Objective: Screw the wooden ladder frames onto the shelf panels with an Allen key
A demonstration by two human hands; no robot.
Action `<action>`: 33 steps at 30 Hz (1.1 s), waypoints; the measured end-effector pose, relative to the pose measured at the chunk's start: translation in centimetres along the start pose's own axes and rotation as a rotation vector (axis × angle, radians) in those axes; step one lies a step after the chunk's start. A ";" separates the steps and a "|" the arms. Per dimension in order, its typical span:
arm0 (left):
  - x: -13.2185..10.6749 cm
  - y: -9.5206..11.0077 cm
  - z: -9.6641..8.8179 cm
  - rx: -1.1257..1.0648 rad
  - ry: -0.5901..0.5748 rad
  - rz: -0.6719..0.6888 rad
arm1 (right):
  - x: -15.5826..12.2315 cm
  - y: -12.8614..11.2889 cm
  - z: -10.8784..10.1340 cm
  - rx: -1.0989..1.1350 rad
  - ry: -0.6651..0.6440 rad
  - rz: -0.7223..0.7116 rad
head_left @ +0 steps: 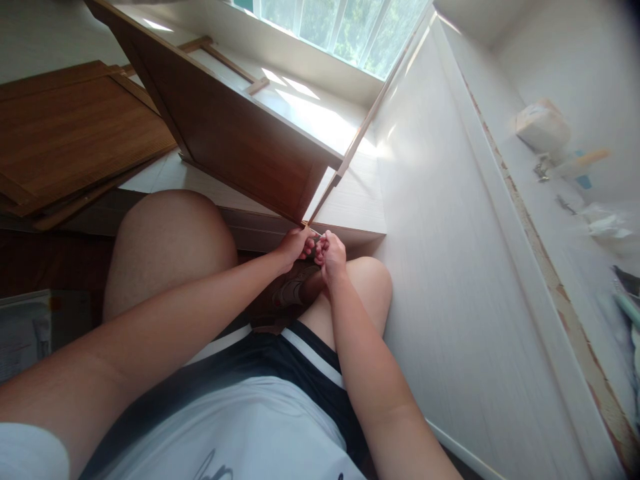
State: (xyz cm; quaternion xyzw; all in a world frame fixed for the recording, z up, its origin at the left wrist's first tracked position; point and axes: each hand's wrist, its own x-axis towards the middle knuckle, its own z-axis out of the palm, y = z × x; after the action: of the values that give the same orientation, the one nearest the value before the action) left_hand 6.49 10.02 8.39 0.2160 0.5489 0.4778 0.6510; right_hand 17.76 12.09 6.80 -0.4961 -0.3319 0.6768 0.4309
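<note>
My left hand [296, 247] is closed at the lower corner of a brown wooden panel [245, 147], which stands tilted on a pale ledge. Its thumb and fingertips are pressed together right by that corner. Close beside it, my right hand [332, 253] has its fingers curled in. Something thin and light-coloured runs between the fingertips of both hands, too small to name. A narrow wooden strip [350, 155] rises from the same corner toward the window. What lies inside the fingers is hidden.
Several brown wooden panels [75, 133] lie stacked at the left. A wooden frame piece [227, 61] rests on the ledge [355, 207] behind the tilted panel. A tall white board [450, 220] stands close on my right. Beyond it sits a blurred white box [543, 127].
</note>
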 end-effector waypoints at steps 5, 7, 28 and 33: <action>0.0 0.1 0.0 0.000 0.000 0.002 | 0.0 0.0 0.1 -0.028 -0.032 -0.040; 0.1 0.0 0.0 0.003 0.000 0.002 | 0.1 0.1 0.1 -0.039 -0.022 -0.054; 0.2 0.0 -0.1 0.017 0.020 0.004 | -0.3 -0.4 0.2 -0.047 -0.045 0.000; 0.1 0.0 -0.1 0.023 0.020 0.001 | -0.4 -0.1 0.4 -0.103 -0.027 -0.012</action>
State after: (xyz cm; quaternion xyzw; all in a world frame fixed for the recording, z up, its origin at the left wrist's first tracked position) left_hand 6.42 10.13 8.32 0.2190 0.5609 0.4739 0.6425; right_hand 17.45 11.74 7.16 -0.5064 -0.3749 0.6629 0.4044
